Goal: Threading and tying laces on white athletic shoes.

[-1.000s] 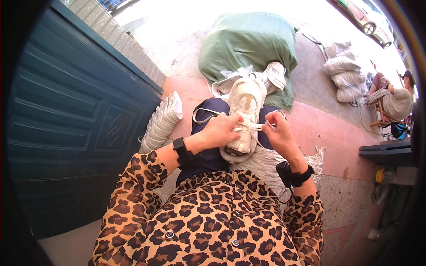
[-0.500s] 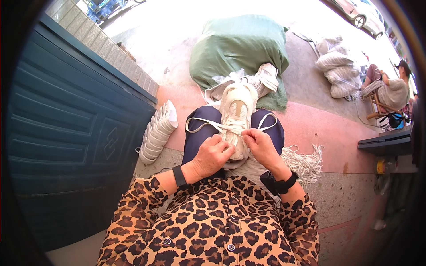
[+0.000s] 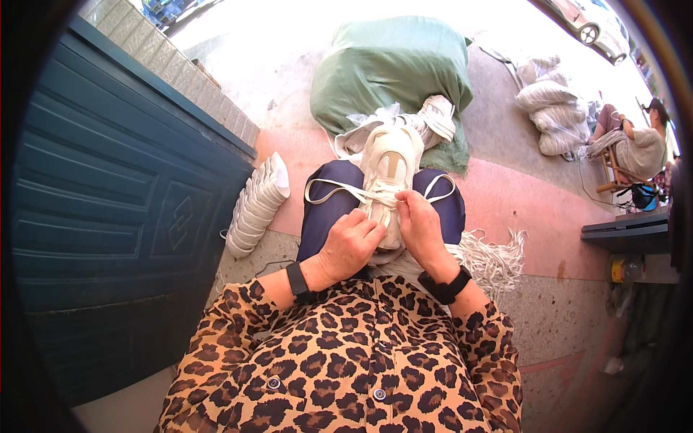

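A cream sneaker (image 3: 390,155) rests on my lap between my knees, its toe pointing away from me. Flat off-white shoelaces (image 3: 336,189) run through its eyelets and loop out to both sides. My left hand (image 3: 351,242) is closed at the shoe's near left side, thumb and fingers pinched on the lace. On the right, my right hand (image 3: 419,229) pinches the lace over the eyelets. The exact spot of each pinch is partly hidden by the fingers. Beside my right thigh hangs a bundle of loose off-white laces (image 3: 494,260).
Past my knees lie more pale shoes (image 3: 437,119) against a large green sack (image 3: 393,65). A stack of nested white shoe pieces (image 3: 258,206) stands left, near a dark blue door (image 3: 94,209). Pale filled sacks (image 3: 554,115) and a seated person (image 3: 639,148) are at the right.
Both hands stay at the laces with small finger movements; my right hand has turned more upright. The view has shifted slightly.
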A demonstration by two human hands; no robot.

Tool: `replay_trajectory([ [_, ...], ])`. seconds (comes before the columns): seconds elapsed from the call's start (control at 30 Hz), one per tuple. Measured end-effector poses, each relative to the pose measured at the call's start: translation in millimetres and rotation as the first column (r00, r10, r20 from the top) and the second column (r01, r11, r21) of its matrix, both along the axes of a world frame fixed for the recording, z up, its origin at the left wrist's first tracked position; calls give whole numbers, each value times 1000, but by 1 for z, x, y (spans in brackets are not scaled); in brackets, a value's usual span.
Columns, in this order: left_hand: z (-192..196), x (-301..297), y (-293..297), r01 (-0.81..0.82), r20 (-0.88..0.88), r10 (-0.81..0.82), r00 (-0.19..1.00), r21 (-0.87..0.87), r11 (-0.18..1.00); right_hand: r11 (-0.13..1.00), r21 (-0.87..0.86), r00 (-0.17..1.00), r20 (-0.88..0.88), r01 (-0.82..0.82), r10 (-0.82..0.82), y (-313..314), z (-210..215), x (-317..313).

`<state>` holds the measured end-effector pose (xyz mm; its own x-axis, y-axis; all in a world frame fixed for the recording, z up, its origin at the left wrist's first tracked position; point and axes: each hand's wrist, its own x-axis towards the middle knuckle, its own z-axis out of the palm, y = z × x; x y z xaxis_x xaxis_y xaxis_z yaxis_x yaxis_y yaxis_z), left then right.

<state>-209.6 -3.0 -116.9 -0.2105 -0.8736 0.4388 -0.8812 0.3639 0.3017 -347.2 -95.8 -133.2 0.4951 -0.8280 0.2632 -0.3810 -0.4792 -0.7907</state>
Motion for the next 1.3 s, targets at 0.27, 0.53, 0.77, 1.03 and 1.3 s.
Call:
replay_trajectory([
  [0.27,2,-2,0,-31,-57,30,998,-16,999,997,-70,986,-157,35,-46,5,7,0],
  [0.53,2,-3,1,-37,-85,36,996,-11,999,995,-91,980,-190,38,-55,7,8,-1],
  [0.77,0,-4,1,-50,-137,46,989,-31,998,989,-135,978,-191,61,-87,8,8,-2],
  [1.03,2,-4,1,-57,-169,51,984,-29,998,986,-152,975,-195,75,-104,8,3,-1],
  [1.3,1,-6,-1,-36,-143,32,989,-28,999,998,-59,999,-46,22,-25,6,-7,4],
])
